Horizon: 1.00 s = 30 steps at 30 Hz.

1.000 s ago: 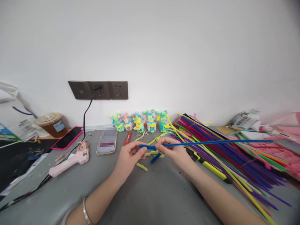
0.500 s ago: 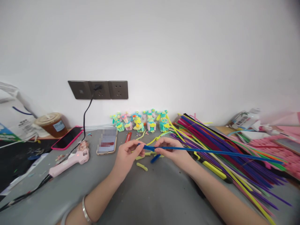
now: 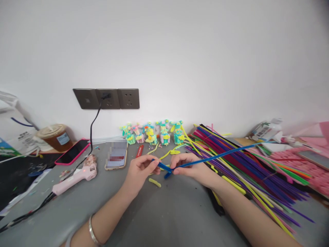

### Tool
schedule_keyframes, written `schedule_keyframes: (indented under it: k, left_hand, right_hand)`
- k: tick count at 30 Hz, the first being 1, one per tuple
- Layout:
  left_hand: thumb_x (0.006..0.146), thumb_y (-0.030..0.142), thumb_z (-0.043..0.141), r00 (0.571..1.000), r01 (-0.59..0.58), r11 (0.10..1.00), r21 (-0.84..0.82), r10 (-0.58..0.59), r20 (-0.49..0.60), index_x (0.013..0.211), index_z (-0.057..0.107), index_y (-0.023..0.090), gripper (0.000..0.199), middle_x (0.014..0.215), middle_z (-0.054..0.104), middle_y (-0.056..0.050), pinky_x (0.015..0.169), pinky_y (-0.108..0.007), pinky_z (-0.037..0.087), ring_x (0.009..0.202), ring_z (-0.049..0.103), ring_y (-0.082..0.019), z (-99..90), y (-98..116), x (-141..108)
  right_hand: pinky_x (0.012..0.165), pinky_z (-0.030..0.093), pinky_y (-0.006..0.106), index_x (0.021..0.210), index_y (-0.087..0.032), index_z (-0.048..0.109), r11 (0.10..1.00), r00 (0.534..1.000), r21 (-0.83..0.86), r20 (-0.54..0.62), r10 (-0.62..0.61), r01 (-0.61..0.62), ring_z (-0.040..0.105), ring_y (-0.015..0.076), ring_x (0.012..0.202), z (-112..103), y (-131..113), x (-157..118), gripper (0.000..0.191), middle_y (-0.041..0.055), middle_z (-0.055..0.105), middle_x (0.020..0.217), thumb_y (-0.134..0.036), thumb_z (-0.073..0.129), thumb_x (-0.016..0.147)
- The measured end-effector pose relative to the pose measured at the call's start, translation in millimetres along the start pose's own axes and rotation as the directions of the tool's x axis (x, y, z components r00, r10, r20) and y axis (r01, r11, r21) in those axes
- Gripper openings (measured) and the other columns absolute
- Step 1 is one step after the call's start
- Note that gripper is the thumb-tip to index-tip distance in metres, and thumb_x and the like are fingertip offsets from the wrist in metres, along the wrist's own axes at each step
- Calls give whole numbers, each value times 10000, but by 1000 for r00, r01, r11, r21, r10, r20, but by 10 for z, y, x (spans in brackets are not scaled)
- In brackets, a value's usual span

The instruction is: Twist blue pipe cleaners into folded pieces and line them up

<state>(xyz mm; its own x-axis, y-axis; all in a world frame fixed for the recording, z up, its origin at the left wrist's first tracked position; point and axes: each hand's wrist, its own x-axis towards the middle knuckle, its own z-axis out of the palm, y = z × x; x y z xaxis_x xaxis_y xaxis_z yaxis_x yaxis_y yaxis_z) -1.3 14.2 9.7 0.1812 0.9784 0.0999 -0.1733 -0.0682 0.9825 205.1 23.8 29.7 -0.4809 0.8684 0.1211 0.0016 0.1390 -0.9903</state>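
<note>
A long blue pipe cleaner (image 3: 217,156) stretches between my hands and runs out to the right over the bundle. My left hand (image 3: 141,171) pinches its short end between thumb and fingertips. Close by, my right hand (image 3: 186,165) is closed on the same strand where it bends. A short blue piece (image 3: 167,175) shows just under the fingers; whether it joins the strand I cannot tell. Yellow pipe-cleaner scraps, one a short bit (image 3: 154,182), lie on the grey table (image 3: 164,216) below. Several small pastel pipe-cleaner figures (image 3: 165,132) stand upright behind my hands.
At right lies a big bundle of coloured pipe cleaners (image 3: 231,164), with a yellow-and-black tool (image 3: 232,184) partly under my right forearm. A pink glue gun (image 3: 74,178), a phone (image 3: 116,156), a pink-cased phone (image 3: 72,152) and a drink cup (image 3: 55,137) are at left.
The long blue end has swung upward at the right. My right hand has turned slightly, and the strand now bends downward between the hands. The left hand has barely moved.
</note>
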Motion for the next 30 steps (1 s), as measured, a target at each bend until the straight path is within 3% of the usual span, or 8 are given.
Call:
schedule_keyframes:
  k: [5,13,24,27,30]
  left_hand:
    - [740,398,735,998,-27,1000,-4,27,61,757,721,157,242,654,680,-14,572,-227,564,565,646,-127,20,40,-32]
    - [713,417,748,993,23,1000,-3,-22,118,729,719,157,262,710,688,-25,566,-252,583,554,641,-124,56,96,-64]
    - [720,411,748,976,96,995,-34,-87,201,729,726,151,261,668,683,-21,540,-223,564,528,630,-110,109,119,-108]
    - [773,418,689,987,64,997,53,-70,141,833,726,158,269,750,708,-46,627,-279,584,625,670,-155,62,50,-77]
    - [790,327,679,986,-144,965,218,158,-48,1077,674,207,311,1146,665,-76,950,-330,495,1104,609,-221,-2,-20,-20]
  right_hand:
    - [639,481,255,709,-171,697,999,998,49,67,-16,13,595,144,678,-11,-18,-20,133,17,652,711,-267,789,698]
    - [647,491,286,699,-172,684,998,977,53,212,-25,14,594,159,653,-15,-42,-39,169,27,647,701,-313,773,724]
    - [693,455,273,714,-150,669,994,941,86,337,40,-73,561,149,711,5,-64,-78,177,24,620,748,-305,735,769]
    - [683,463,280,731,-162,670,992,971,109,235,35,-62,578,154,693,29,-20,-52,178,21,635,732,-322,741,763]
    - [661,458,276,730,-182,668,999,999,35,-35,-13,14,582,155,675,45,20,4,168,11,632,715,-329,744,758]
